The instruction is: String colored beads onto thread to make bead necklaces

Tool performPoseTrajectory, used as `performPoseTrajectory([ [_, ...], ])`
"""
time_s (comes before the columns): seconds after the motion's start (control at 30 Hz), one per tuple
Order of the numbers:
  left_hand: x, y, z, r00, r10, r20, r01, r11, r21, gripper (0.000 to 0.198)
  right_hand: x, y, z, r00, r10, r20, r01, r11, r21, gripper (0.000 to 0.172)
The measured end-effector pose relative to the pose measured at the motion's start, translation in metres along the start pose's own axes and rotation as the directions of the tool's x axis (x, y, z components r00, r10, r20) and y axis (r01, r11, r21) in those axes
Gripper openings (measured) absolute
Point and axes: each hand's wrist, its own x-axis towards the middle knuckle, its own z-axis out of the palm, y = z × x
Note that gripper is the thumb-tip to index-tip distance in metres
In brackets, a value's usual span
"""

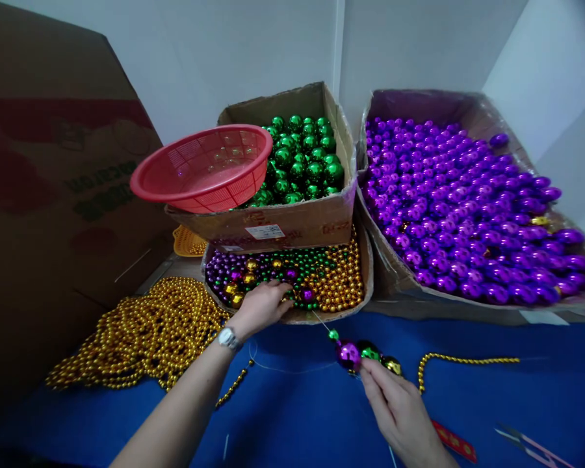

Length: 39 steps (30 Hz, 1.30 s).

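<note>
Far left: tall brown cardboard carton (53, 195), red band printed across it. Beside it, a heap of shiny gold bead strands (146, 335). Above, a round red plastic basket (199, 166), tilted, by a cardboard box of glossy green balls (302, 227). Person's left hand (263, 304), silver watch (227, 337) at the wrist, fingers curled down among beads in the low cardboard box of small purple, green and gold beads (368, 276); from here I can't tell whether they pinch one. Right of it, over the blue tabletop (297, 416), a threaded string of purple, green and gold balls (348, 355), pinched by the right hand (394, 396). Beyond: slim gold bead string (468, 359), cardboard box of shiny purple balls (419, 104), scissors (529, 447).
</note>
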Motion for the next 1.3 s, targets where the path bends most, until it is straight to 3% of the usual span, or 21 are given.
performPoseTrajectory([
  [0.1, 0.017, -0.008, 0.001, 0.996, -0.002, 0.094, 0.0, 1.0, 0.021, 0.018, -0.001, 0.001, 0.003, 0.999, -0.034, -0.018, 0.033, 0.999, -0.034, 0.024],
  [0.2, 0.015, 0.001, 0.002, 0.993, 0.017, 0.117, -0.013, 0.999, -0.032, 0.021, -0.003, 0.004, 0.003, 0.999, -0.029, -0.014, 0.029, 0.999, -0.045, 0.024],
  [0.27, 0.005, 0.012, 0.003, 0.996, -0.01, 0.091, 0.035, 0.96, -0.278, 0.031, -0.004, 0.005, 0.002, 1.0, -0.018, -0.017, 0.017, 0.998, -0.055, 0.024],
  [0.3, -0.002, 0.018, 0.004, 0.995, -0.035, 0.088, 0.073, 0.876, -0.478, 0.033, -0.004, 0.006, 0.002, 1.0, -0.017, -0.018, 0.016, 0.998, -0.063, 0.024],
  [0.37, -0.016, 0.028, 0.009, 0.99, -0.078, 0.119, 0.143, 0.537, -0.832, 0.034, -0.004, 0.006, 0.002, 0.999, -0.032, -0.018, 0.031, 0.996, -0.08, 0.024],
  [0.43, -0.027, 0.036, 0.015, 0.981, -0.082, 0.174, 0.189, 0.227, -0.955, 0.032, -0.002, 0.005, 0.004, 0.998, -0.062, -0.012, 0.061, 0.994, -0.096, 0.024],
  [0.5, -0.035, 0.04, 0.021, 0.973, -0.092, 0.211, 0.218, 0.082, -0.972, 0.029, -0.001, 0.003, 0.005, 0.997, -0.078, 0.0, 0.078, 0.992, -0.104, 0.024],
  [0.57, -0.038, 0.041, 0.024, 0.968, -0.106, 0.228, 0.231, 0.017, -0.973, 0.029, -0.001, 0.003, 0.006, 0.996, -0.085, 0.006, 0.085, 0.99, -0.109, 0.024],
  [0.7, -0.039, 0.04, 0.027, 0.963, -0.115, 0.245, 0.246, -0.003, -0.969, 0.03, -0.002, 0.005, 0.006, 0.995, -0.102, -0.01, 0.1, 0.987, -0.125, 0.023],
  [0.97, -0.043, 0.043, 0.026, 0.973, -0.082, 0.216, 0.225, 0.119, -0.967, 0.028, -0.002, 0.004, 0.003, 0.999, -0.037, 0.028, 0.04, 0.993, -0.115, 0.024],
  [1.07, -0.043, 0.04, 0.022, 0.972, -0.127, 0.198, 0.213, 0.12, -0.97, 0.024, -0.001, 0.002, 0.001, 0.999, -0.026, 0.037, 0.03, 0.993, -0.112, 0.025],
  [1.2, -0.049, 0.037, 0.019, 0.965, -0.178, 0.19, 0.2, 0.041, -0.979, 0.018, 0.0, -0.001, -0.003, 0.999, 0.01, 0.035, -0.007, 0.996, -0.086, 0.025],
  [1.3, -0.064, 0.042, 0.03, 0.955, -0.213, 0.207, 0.234, 0.11, -0.966, 0.016, 0.0, -0.006, -0.004, 0.995, 0.075, 0.071, -0.071, 0.996, -0.053, 0.026],
])
